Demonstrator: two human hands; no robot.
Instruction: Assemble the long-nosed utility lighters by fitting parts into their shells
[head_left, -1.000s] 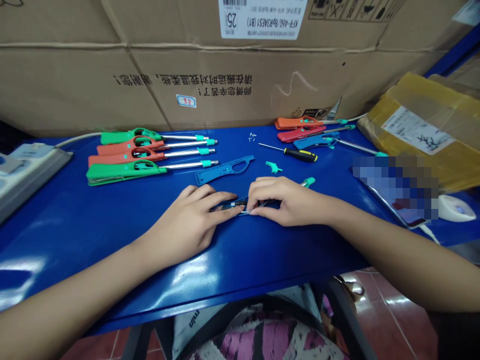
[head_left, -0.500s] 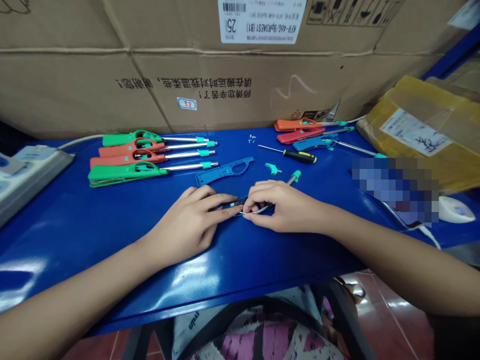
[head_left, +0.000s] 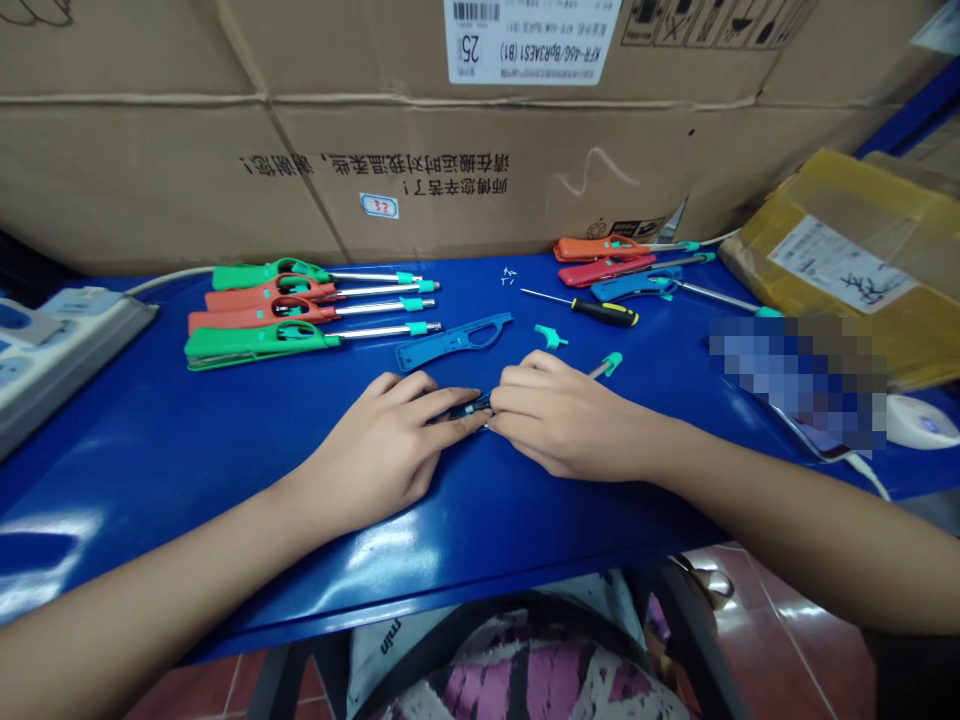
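Lighter [head_left: 472,408] under L hand [head_left: 382,440], fingers apart, prob. steadying; R hand [head_left: 574,418] grip: can't tell; cover [head_left: 448,341], lighter's 11 o'clock, prob. off for access.

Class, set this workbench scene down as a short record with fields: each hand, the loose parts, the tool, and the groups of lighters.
Left hand: left hand, fingers extended onto a partly hidden lighter assembly
Right hand: right hand, fingers bunched at the same assembly; exact grip hidden
Loose parts: blue shell half, teal piece, tiny pale pieces
Tool: black-and-yellow screwdriver
Lighters, left: two green, two orange
Lighters, right: orange, red, blue
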